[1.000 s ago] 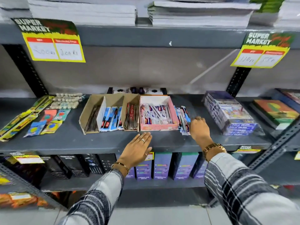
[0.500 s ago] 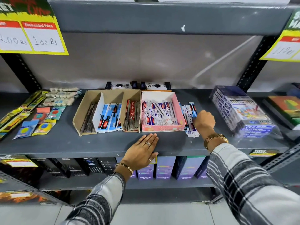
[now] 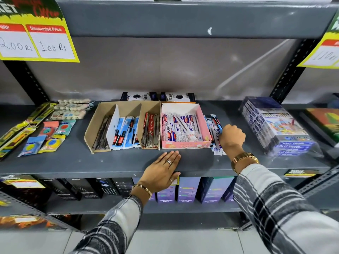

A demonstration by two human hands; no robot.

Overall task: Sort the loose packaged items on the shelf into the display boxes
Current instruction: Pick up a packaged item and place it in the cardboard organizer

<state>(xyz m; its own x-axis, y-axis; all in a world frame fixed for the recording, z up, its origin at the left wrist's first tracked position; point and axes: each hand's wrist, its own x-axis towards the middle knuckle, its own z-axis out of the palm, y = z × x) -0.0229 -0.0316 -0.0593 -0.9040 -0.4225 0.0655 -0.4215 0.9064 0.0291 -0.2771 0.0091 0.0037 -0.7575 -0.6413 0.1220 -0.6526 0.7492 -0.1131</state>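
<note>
A brown cardboard display box (image 3: 95, 125) with dividers holds dark, blue and red pen packets. Beside it on the right, a pink display box (image 3: 185, 144) is filled with white-and-blue packets. A loose pile of blue-and-white packets (image 3: 212, 123) lies on the grey shelf (image 3: 110, 162) just right of the pink box. My right hand (image 3: 231, 137) rests on that pile with its fingers curled around the packets. My left hand (image 3: 162, 171) lies flat and open on the shelf's front edge, below the pink box.
Loose eraser and sharpener packets (image 3: 49, 136) and yellow-green strips (image 3: 18, 131) lie at the shelf's left. A wrapped stack of colour boxes (image 3: 275, 125) stands to the right. Black-and-white boxes (image 3: 157, 96) sit behind the display boxes. Bottle boxes (image 3: 187, 189) fill the lower shelf.
The view has come closer to the shelf. My right hand has curled its fingers onto the loose packet pile. My left hand has stayed flat on the shelf edge.
</note>
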